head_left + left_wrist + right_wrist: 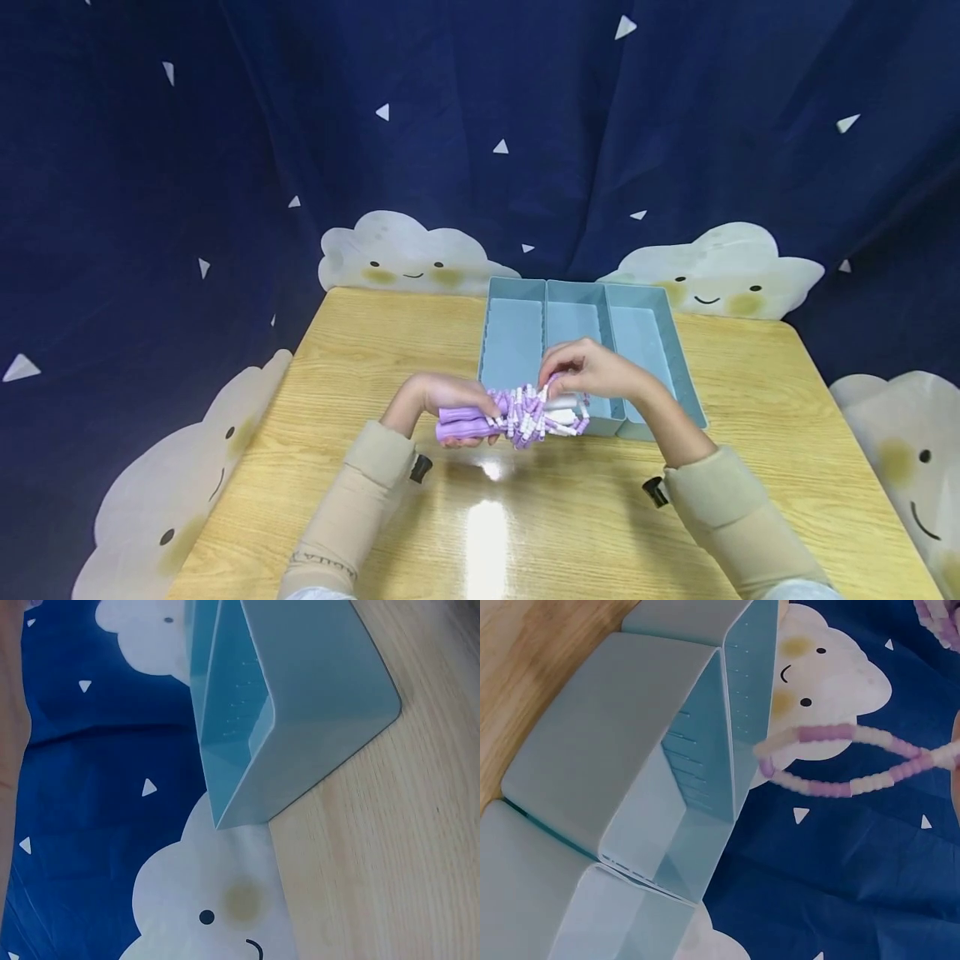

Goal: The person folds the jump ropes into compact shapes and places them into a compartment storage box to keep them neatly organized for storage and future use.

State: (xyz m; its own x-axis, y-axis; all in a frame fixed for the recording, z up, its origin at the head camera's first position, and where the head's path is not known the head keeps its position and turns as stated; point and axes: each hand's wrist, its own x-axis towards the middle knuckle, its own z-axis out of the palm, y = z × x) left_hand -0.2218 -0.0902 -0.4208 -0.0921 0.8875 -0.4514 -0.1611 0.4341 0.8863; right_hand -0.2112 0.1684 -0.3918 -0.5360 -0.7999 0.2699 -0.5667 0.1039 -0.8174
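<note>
A jump rope [527, 414] with lilac and white beads is gathered in a bundle above the table, its beaded cord wound around the middle. Two lilac handles [459, 423] stick out to the left. My left hand [456, 397] grips the bundle at these handles, thumb on top. On the other side, my right hand [587, 367] pinches a strand of the cord between thumb and fingers. A loop of beaded cord [829, 733] hangs out in the right wrist view. The left wrist view shows only a strip of skin at its left edge.
Behind the hands stands a blue-grey organizer [514, 333] with three long compartments side by side, on a wooden table [390, 333]. Its near wall is right by the rope. A dark blue curtain [450, 183] with cloud shapes surrounds the table's far and side edges.
</note>
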